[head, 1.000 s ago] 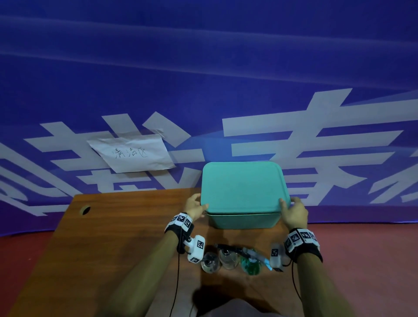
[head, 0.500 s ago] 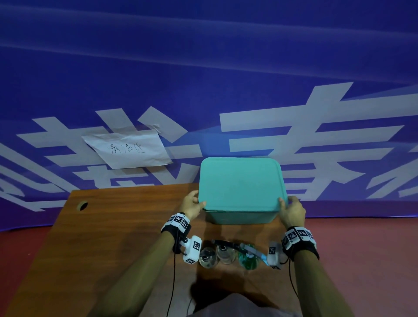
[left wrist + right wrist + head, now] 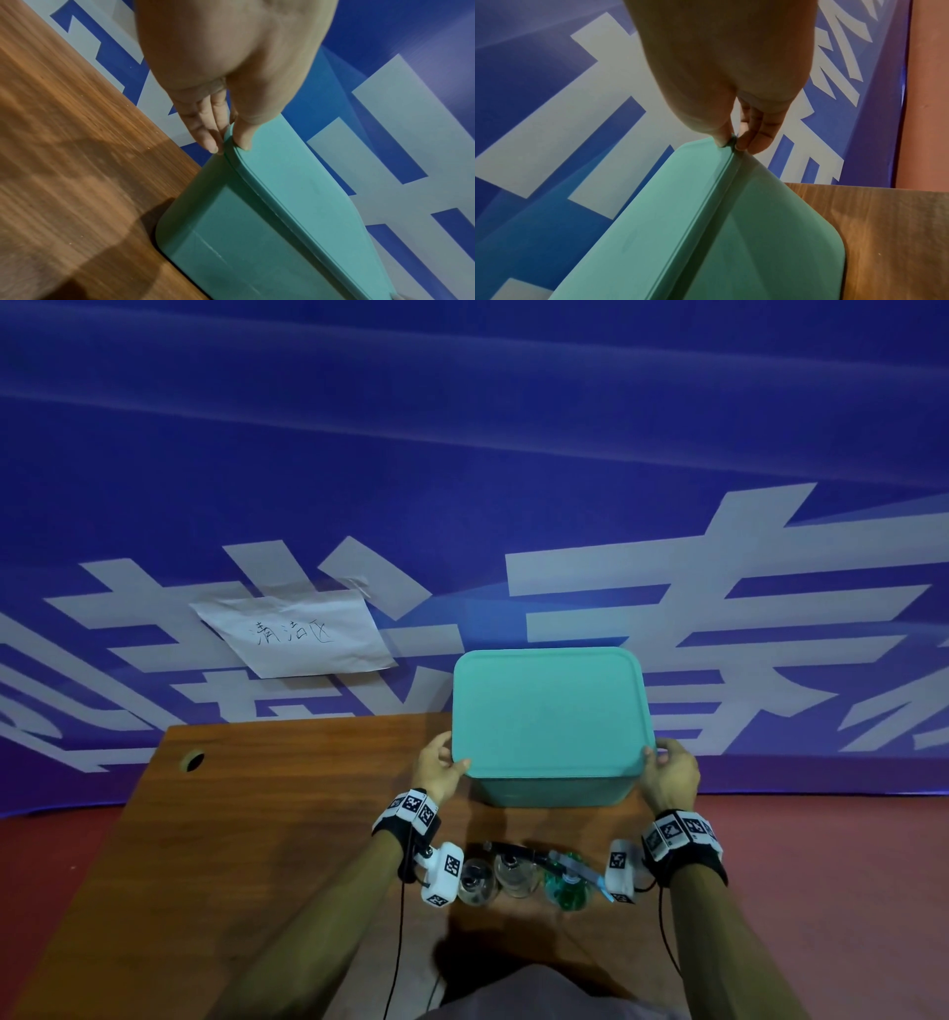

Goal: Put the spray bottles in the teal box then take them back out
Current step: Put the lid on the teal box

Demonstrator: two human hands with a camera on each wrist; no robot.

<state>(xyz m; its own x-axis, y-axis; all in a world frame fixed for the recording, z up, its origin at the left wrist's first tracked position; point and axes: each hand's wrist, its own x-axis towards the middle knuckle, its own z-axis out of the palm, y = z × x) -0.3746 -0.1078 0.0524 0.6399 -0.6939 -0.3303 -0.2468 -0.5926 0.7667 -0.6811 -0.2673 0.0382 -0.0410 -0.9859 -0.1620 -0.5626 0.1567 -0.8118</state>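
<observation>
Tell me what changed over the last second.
Little changed. Both hands pinch the lid edges as before: left hand, right hand. The lid now looks closer onto the teal box. The spray bottles stayed put on the table.

Your teal box (image 3: 552, 788) is matt plastic, smooth on its walls, and its lid (image 3: 547, 706) shows the same matt, even finish with a moulded rim. The counter (image 3: 287, 814) under it is wood-grain, smooth, with a soft sheen. The spray bottles (image 3: 518, 873) nearest you look like clear, glossy plastic, one tinted green. The backdrop (image 3: 462, 454) behind the counter reads as printed sheet, smooth and faintly glossy. The note (image 3: 298, 636) stuck to it is paper, creased and matt. Your wristbands (image 3: 408, 814) look like dark cloth.
</observation>
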